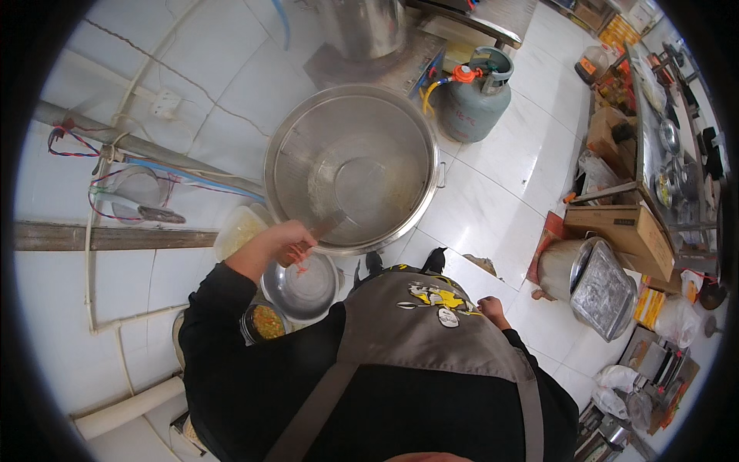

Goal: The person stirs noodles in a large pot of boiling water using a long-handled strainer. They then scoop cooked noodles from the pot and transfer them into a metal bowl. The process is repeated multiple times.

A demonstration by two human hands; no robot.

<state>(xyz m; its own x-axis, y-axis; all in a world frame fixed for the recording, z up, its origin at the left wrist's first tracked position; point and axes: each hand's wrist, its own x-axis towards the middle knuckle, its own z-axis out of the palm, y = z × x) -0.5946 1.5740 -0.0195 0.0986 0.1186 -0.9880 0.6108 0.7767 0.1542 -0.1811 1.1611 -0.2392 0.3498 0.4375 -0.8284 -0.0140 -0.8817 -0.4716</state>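
A large round metal pot [369, 144] stands before me, with a little pale residue or wetness on its inner bottom. Over its near left rim, my left hand [293, 235] grips a flat brown tool [329, 225], maybe wooden, whose far end reaches into the pot. Pinkish strands [298, 257] hang below that hand; what they are is unclear. Under the forearm sits a metal basin [303, 289]. My right hand [492, 309] hangs low beside my grey apron [404, 329], fingers curled and palm hidden.
A gas cylinder [476, 98] with an orange regulator is right of the pot, near a burner stand [375, 72]. Left are a pale tub [239, 228] and a container of chopped colourful food [268, 322]. A lidded metal pot [563, 268] and cardboard box [620, 237] stand right.
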